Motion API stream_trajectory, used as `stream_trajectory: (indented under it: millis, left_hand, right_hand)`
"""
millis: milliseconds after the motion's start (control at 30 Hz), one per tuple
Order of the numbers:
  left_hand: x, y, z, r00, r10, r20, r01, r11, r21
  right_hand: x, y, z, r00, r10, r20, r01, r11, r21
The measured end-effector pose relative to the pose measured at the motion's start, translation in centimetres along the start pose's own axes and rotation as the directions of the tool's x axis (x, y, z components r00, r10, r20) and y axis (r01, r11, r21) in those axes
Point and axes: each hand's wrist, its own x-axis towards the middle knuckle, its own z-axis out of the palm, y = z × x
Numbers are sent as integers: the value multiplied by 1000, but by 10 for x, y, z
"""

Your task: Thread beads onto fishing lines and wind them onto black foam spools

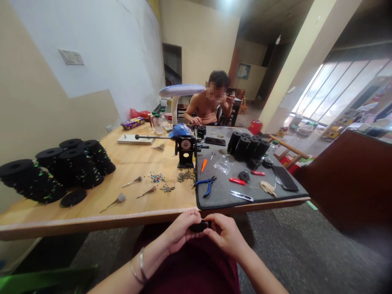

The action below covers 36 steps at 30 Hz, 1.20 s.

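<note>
Over my lap, just below the table's front edge, both my hands hold a small black round object (199, 226). My left hand (181, 231) has its fingers curled round the object's left side. My right hand (226, 234) pinches its right side with thumb and fingers. Two bangles (139, 267) sit on my left wrist. Most of the black object is hidden by my fingers.
A wooden table (134, 163) carries stacks of black spools (58, 169), beads and small tools, a black hand-crank machine (185, 149), a grey mat (223, 185) with blue pliers (206, 184), scissors (241, 196), more spools (248, 147) and phones. Another person (211, 104) sits at the far end.
</note>
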Motion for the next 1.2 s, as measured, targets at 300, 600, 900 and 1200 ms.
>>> stream_trajectory:
  millis: [300,600,900,1200]
  left_hand:
    - [3,5,-11,989,143,29,-138,852,506]
    - [3,5,-5,997,-69,21,64,982,180]
    - [-1,4,-7,999,-3,45,-9,964,265]
    - [0,2,-7,993,-96,68,78,972,224]
  right_hand:
    - [2,-5,2,994,-105,5,103,957,-271]
    - [4,-5,-5,996,-58,67,61,997,-37]
    - [-3,0,7,995,-80,52,90,964,-251]
    - [2,-1,13,994,-67,87,87,965,-246]
